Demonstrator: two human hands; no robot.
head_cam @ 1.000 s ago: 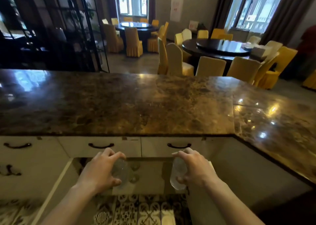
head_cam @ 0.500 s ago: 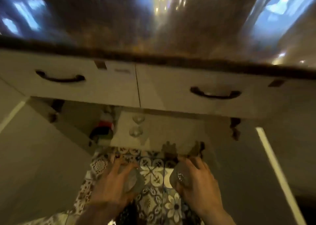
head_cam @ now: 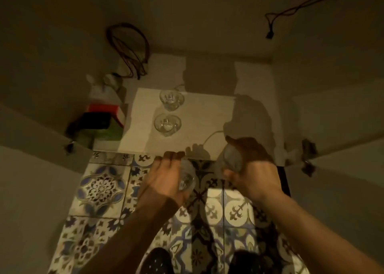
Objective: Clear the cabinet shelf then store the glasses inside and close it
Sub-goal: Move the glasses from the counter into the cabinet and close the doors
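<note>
Below, left hand (head_cam: 166,182) grips one glass (head_cam: 187,177), right hand (head_cam: 252,175) another (head_cam: 232,159), at shelf (head_cam: 207,117) edge; no legible writing on red-green box (head_cam: 106,117).

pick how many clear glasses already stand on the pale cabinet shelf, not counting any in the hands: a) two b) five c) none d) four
a: two clear drinking glasses stand one behind the other on the pale cabinet shelf, the rear glass and the front glass, while the left hand and right hand each hold another glass short of it.
</note>
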